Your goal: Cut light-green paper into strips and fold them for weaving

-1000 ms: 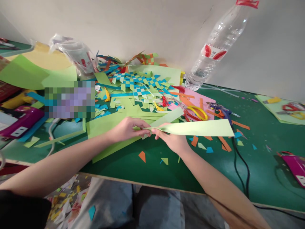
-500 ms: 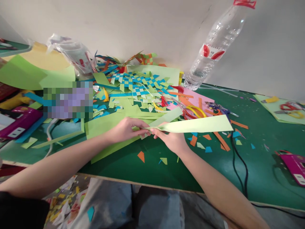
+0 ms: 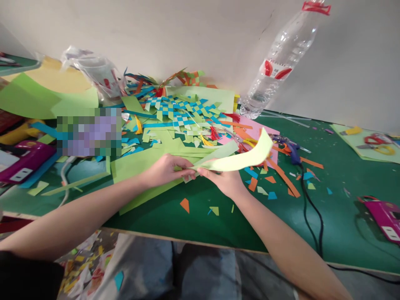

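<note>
A pale green paper strip point(image 3: 240, 160) is pinched between my two hands over the table, its loose end curling up to the right. My left hand point(image 3: 171, 168) closes on the strip's left part with thumb and fingers. Right beside it, my right hand point(image 3: 221, 177) grips the same strip with the thumb on top. Another pale paper piece point(image 3: 218, 154) slants up behind my fingers; whether it joins the strip I cannot tell. Green paper sheets point(image 3: 140, 179) lie beneath my left hand.
Woven blue-and-green paper pieces point(image 3: 175, 108) and tassels point(image 3: 214, 133) are heaped behind. A plastic bottle point(image 3: 278, 68) stands near the wall. A glue gun point(image 3: 292, 152) with a black cord point(image 3: 312, 204), scissors point(image 3: 376, 146) and a purple device point(image 3: 383, 216) lie to the right.
The strip's free right end has bent upward and curled inward, where before it stretched out flat to the right. Both hands have stayed nearly in place.
</note>
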Available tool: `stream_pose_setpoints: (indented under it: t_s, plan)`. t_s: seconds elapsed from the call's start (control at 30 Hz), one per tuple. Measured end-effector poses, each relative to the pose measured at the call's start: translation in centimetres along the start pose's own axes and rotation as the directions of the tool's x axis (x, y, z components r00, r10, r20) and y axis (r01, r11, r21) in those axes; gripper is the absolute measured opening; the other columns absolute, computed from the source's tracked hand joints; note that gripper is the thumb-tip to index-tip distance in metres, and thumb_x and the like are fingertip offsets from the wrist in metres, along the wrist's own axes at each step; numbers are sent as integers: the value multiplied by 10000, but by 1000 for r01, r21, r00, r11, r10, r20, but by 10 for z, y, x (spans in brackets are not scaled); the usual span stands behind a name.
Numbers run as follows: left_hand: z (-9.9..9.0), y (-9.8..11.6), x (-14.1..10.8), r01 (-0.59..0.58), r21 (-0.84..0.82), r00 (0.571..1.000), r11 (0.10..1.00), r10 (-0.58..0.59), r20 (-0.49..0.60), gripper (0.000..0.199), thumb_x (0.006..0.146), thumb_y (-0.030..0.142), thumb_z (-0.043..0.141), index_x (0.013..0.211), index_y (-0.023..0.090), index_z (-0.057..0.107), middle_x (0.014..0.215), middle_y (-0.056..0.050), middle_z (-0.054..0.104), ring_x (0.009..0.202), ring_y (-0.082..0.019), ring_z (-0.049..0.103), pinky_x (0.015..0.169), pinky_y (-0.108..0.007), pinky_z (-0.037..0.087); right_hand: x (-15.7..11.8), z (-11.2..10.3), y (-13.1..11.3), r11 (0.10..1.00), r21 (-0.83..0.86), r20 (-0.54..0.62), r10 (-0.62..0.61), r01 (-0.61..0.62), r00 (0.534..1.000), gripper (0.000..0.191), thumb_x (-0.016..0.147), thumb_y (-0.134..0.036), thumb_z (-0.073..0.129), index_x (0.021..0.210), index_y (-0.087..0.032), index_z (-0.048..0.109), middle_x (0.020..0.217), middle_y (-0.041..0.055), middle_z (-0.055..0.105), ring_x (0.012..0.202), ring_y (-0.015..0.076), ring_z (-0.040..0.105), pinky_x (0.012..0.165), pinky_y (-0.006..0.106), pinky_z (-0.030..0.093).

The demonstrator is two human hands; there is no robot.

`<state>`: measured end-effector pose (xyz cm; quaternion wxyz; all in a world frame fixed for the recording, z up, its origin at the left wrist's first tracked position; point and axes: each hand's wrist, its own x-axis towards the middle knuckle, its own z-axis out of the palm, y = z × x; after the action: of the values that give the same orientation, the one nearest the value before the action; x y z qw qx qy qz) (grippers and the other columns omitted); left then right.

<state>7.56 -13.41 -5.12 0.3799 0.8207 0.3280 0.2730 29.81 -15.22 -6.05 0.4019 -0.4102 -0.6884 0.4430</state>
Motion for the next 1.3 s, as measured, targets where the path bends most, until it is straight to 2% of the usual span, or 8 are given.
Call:
stream_pose_setpoints:
  t_s: [0.13, 0.3, 0.4, 0.57, 0.73, 0.97, 1.3]
  plan:
    - [-2, 0, 1, 44, 39, 999, 998, -44, 6, 292, 950, 378, 594, 799, 182, 750, 722, -13, 750, 632, -118, 688, 628, -199, 548, 5, 1, 9, 950, 302, -33, 99, -84, 995, 246, 719, -400, 830, 897, -243, 767, 942, 32, 787, 883, 218, 735, 757, 346, 610]
    - [-4, 0, 2, 83, 14, 997, 996, -83, 3, 303, 947, 394, 595, 796, 181, 748, 698, -6, 739, 596, -108, 655, 584, -192, 514, 8, -1, 9, 879, 441, -71, 232, -178, 970, 314, 663, -435, 860, 893, -237, 778, 934, 43, 794, 879, 213, 744, 789, 377, 633]
    - [-4, 2, 2, 103, 14, 995, 995, -102, -7, 298, 942, 378, 602, 782, 168, 740, 675, -5, 726, 520, -89, 612, 538, -185, 488, 9, -2, 8, 845, 502, -103, 271, -185, 957, 343, 637, -443, 877, 903, -247, 783, 919, 34, 794, 858, 200, 745, 793, 371, 638]
    - [-5, 1, 3, 116, 19, 993, 993, -116, 0, 274, 945, 356, 597, 808, 173, 748, 696, -2, 725, 509, -76, 597, 530, -177, 472, 9, -2, 9, 814, 551, -154, 313, -182, 937, 287, 618, -413, 890, 840, -259, 793, 884, 24, 798, 786, 172, 736, 790, 351, 631]
    - [-4, 0, 2, 150, 26, 988, 988, -151, 19, 242, 937, 333, 599, 827, 190, 760, 736, 1, 733, 560, -79, 622, 545, -172, 470, 9, 1, 6, 824, 537, -199, 329, -178, 923, 232, 649, -415, 867, 801, -255, 796, 873, 32, 801, 781, 181, 732, 817, 374, 622]
    - [-3, 3, 2, 143, -7, 989, 990, -143, 37, 242, 925, 337, 615, 792, 189, 753, 672, 6, 706, 505, -72, 581, 524, -177, 459, 8, 3, 4, 837, 512, -231, 353, -195, 907, 213, 650, -404, 868, 761, -237, 798, 825, 36, 796, 711, 158, 713, 777, 344, 621]
    - [-6, 3, 1, 147, -56, 988, 987, -144, 53, 247, 903, 321, 624, 723, 175, 711, 681, -7, 714, 526, -85, 617, 507, -163, 475, 15, -14, 11, 775, 595, -113, 341, -211, 933, 289, 614, -426, 892, 830, -260, 797, 882, 13, 798, 819, 164, 736, 830, 324, 620]
